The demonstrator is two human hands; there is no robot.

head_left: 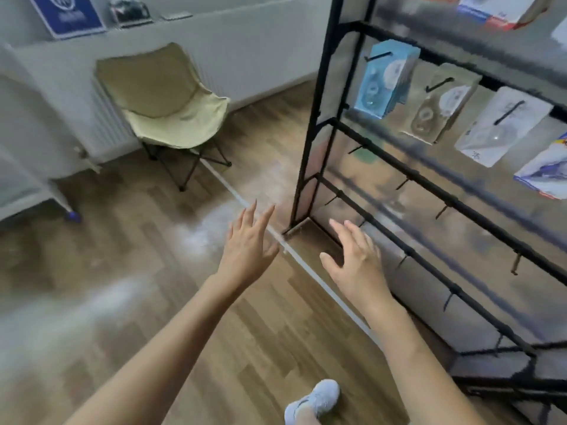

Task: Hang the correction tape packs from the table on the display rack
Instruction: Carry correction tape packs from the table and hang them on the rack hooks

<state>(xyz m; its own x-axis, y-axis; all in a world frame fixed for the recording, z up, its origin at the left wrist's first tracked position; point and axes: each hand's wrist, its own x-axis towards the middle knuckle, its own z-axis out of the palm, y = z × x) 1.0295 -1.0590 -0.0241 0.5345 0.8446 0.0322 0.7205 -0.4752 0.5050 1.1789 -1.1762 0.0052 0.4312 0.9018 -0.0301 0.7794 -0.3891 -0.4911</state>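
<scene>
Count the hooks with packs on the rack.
3 plainly: a blue pack leftmost, a beige pack beside it, a white pack further right. Cut-off packs at the frame's edges may add more.

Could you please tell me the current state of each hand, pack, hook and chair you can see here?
left hand, open, holding nothing.
right hand, open, holding nothing.
blue pack, hanging on a rack hook.
beige pack, hanging on the next hook.
white pack, hanging on a hook further right.
lower hooks, bare.
display rack, upright on the floor.
folding chair, unfolded, nobody on it.
</scene>
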